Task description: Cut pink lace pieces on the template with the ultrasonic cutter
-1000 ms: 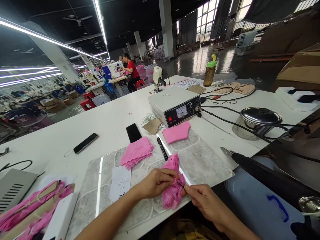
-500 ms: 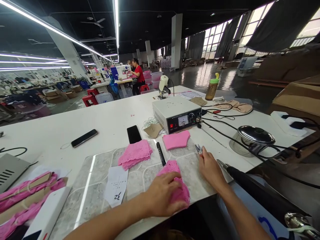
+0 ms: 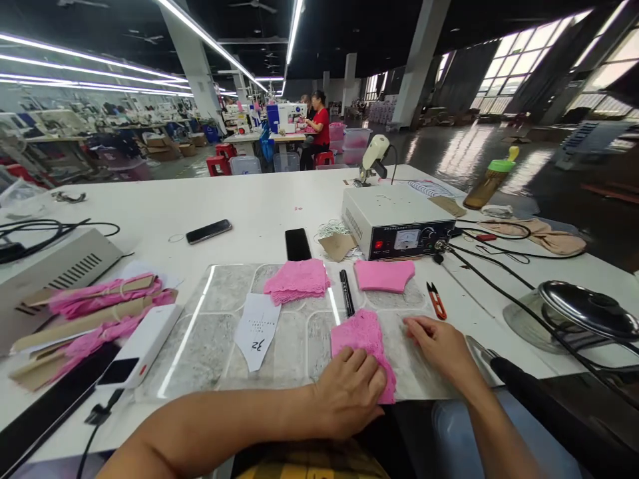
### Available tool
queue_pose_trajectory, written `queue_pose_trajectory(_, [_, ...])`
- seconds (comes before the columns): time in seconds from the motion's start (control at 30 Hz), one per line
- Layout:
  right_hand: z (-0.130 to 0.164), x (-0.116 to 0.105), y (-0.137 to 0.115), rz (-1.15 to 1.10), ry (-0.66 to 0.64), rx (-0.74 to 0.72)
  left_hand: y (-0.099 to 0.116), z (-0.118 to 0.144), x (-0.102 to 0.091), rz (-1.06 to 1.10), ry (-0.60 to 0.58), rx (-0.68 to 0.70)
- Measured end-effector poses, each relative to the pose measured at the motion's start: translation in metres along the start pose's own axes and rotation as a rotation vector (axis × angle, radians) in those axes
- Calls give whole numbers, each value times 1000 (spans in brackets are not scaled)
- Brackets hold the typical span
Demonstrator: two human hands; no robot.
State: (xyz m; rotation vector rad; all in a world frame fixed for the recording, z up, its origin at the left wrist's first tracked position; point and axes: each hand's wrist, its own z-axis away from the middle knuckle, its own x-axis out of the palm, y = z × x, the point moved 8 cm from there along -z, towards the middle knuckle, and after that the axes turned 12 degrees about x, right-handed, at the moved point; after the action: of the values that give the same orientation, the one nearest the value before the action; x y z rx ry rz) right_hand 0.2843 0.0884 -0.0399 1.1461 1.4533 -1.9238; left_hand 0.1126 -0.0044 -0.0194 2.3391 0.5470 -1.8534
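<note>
My left hand (image 3: 349,389) rests with curled fingers on a pink lace fabric piece (image 3: 364,329) at the near edge of the grey marbled mat (image 3: 200,332). To its right, my right hand (image 3: 442,346) hovers low by the mat's edge, thumb and forefinger together, with nothing visible in them. Just beyond it lie red-handled thread snips (image 3: 436,301). A black marker (image 3: 346,293) points toward the lace piece. Farther back are a stack of pink lace pieces (image 3: 297,279) and a smooth pink stack (image 3: 384,275). A white paper pattern marked 32 (image 3: 256,331) lies left.
A control box with a dial (image 3: 399,223) stands behind the mat. Two phones (image 3: 298,245) lie on the table. Tied pink bundles (image 3: 104,296) and a white device (image 3: 142,346) are left. At right are a lidded pot (image 3: 579,309), cables and a black-handled tool (image 3: 519,379).
My right hand has let go of the thread snips, which now lie on the table. My left hand's fingers have curled more on the lace fabric. The view has turned left.
</note>
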Motion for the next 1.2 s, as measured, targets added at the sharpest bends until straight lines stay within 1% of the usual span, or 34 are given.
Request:
queue_pose_trajectory(0.03, [4,7,-5,-3,-49,-30,0,0,1,-15,-6,-8])
queue_pose_trajectory(0.1, [7,17,-17,-5,-93,-64,1,-2,1,-39,-2,-20])
queue_pose_trajectory(0.3, [3,33,-49,5,-74,-88,3,-2,-2,-80,82,-35])
queue_pose_trajectory(0.4, [4,40,-54,-22,-108,-129,7,-2,-5,-121,90,-10])
queue_pose_trajectory(0.53, [4,44,-50,-110,-176,-163,11,-4,-7,-136,101,43])
queue_pose_trajectory(0.63, [2,40,-46,-225,-216,-156,9,-5,-4,-88,80,63])
queue_pose_trajectory(0.77, [5,39,-46,-428,-299,-134,1,-2,-3,-7,37,62])
queue_pose_trajectory(0.83, [9,40,-48,-524,-339,-116,-5,2,-4,88,1,80])
queue_pose_trajectory(0.9, [13,41,-53,-598,-376,-106,-15,7,-11,260,5,73])
queue_pose_trajectory(0.93, [15,40,-57,-624,-396,-106,-25,10,-18,355,33,33])
queue_pose_trajectory(0.97, [18,40,-62,-643,-419,-111,-40,13,-27,437,77,-51])
queue_pose_trajectory(1.0, [21,39,-67,-657,-443,-117,-57,16,-36,497,126,-163])
queue_pose_trajectory(1.03, [24,38,-73,-664,-470,-127,-78,21,-44,535,176,-320])
queue_pose_trajectory(1.07, [27,37,-80,-667,-498,-138,-97,26,-50,573,203,-464])
queue_pose_trajectory(1.1, [29,36,-87,-670,-526,-153,-110,28,-52,635,194,-551])
queue_pose_trajectory(1.13, [32,35,-93,-677,-549,-166,-120,27,-51,723,151,-605])
queue_pose_trajectory(1.2, [35,34,-104,-703,-580,-177,-127,23,-41,945,-20,-637])
